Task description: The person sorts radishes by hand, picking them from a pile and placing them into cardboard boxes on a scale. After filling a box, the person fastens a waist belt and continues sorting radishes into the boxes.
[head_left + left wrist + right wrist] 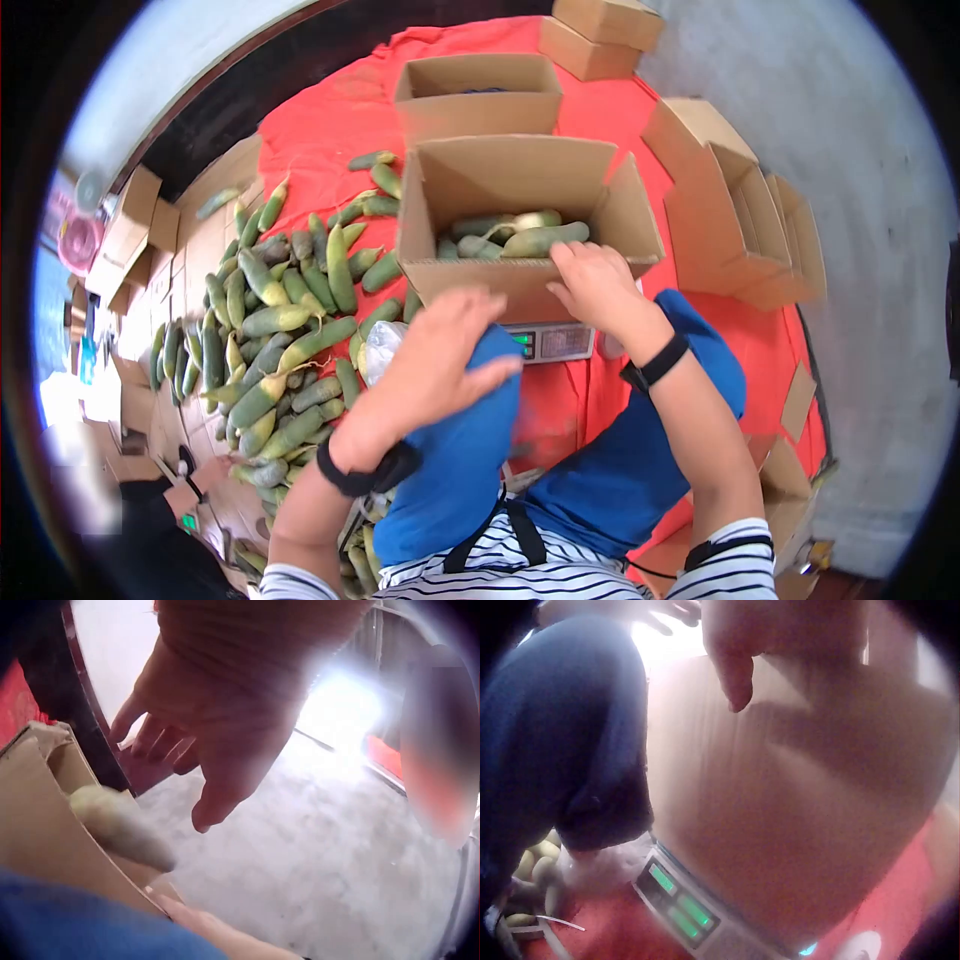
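A tall, topless cardboard box (530,290) stands in front of me with several green radishes (545,240) in it. My right hand (605,290) grips its near rim, fingers over the edge beside a radish's end and thumb down the outer wall. In the right wrist view that thumb (739,682) lies along the cardboard. Empty, with fingers spread, my left hand (440,345) hovers over my left knee by the box's near left corner; the left wrist view also shows this hand (217,720) holding nothing. Beneath the box is a digital scale (565,342) with green lit numbers.
Many green radishes (300,320) lie heaped on the left. Another open box (480,115) stands just behind, and more cartons (720,220) are at the right. A red cloth (330,110) covers the floor. A white plastic bag (382,350) sits near my left knee.
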A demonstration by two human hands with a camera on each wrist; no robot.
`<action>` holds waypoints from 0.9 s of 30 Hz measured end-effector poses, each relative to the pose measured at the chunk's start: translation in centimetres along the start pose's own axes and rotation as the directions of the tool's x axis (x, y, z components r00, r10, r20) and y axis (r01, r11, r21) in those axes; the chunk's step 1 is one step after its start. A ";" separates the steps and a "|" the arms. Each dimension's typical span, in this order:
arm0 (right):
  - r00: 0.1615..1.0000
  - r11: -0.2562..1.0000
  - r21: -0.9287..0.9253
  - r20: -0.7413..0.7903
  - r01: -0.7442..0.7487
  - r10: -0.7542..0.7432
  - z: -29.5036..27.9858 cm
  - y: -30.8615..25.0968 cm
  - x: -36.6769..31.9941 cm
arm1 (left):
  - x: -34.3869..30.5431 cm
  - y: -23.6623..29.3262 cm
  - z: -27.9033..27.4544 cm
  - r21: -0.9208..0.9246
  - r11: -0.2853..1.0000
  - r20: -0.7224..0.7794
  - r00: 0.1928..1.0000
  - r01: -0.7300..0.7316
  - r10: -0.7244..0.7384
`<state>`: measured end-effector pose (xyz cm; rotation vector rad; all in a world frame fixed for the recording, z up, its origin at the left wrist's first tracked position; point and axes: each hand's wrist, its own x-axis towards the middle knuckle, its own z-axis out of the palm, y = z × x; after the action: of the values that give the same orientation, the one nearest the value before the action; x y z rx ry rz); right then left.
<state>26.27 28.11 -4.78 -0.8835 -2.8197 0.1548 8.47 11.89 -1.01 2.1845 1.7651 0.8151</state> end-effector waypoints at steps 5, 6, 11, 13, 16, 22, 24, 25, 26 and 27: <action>0.999 0.997 0.058 0.015 0.044 -0.045 1.3 0.6 0.3 | -2.8 1.4 -0.1 0.141 0.986 -0.043 0.995 0.091 -0.086; 0.999 0.998 0.051 0.002 0.048 -0.048 1.3 0.6 0.1 | -2.9 0.9 -0.6 0.100 0.991 -0.053 0.995 0.093 -0.088; 0.991 0.996 0.022 -0.107 0.082 -0.079 -0.3 1.4 -0.9 | -4.8 0.9 -2.7 0.048 0.970 -0.099 0.968 0.238 -0.233; 0.991 0.996 0.049 -0.116 0.072 -0.066 -1.1 1.5 -1.7 | -5.6 0.5 -3.3 0.040 0.967 -0.118 0.962 0.251 -0.245; 0.990 0.996 0.059 -0.125 0.073 -0.065 -1.7 1.8 -2.3 | -6.9 -0.1 -4.1 0.038 0.949 -0.148 0.941 0.312 -0.303; 0.955 0.988 0.071 -0.275 0.135 -0.111 -2.0 1.2 -2.3 | -8.2 -0.2 -5.1 0.060 0.936 -0.209 0.921 0.348 -0.329; 0.965 0.991 0.039 -0.235 0.132 -0.119 -1.9 0.9 -2.4 | -8.2 0.0 -5.1 0.069 0.931 -0.217 0.916 0.360 -0.338; 0.965 0.991 0.038 -0.235 0.128 -0.115 -1.8 0.8 -2.5 | -8.2 0.0 -5.2 0.105 0.922 -0.224 0.912 0.373 -0.344; 0.969 0.995 0.032 -0.232 0.099 -0.089 -1.6 0.5 -2.7 | -8.3 0.0 -5.3 0.142 0.910 -0.234 0.907 0.389 -0.351; 0.972 0.997 0.027 -0.228 0.071 -0.063 -1.4 0.3 -2.7 | -8.3 -0.1 -5.3 0.143 0.910 -0.233 0.907 0.389 -0.351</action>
<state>28.92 26.82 -3.85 -0.7456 -2.6209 0.0873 4.51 3.06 0.94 1.8199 2.3508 0.8278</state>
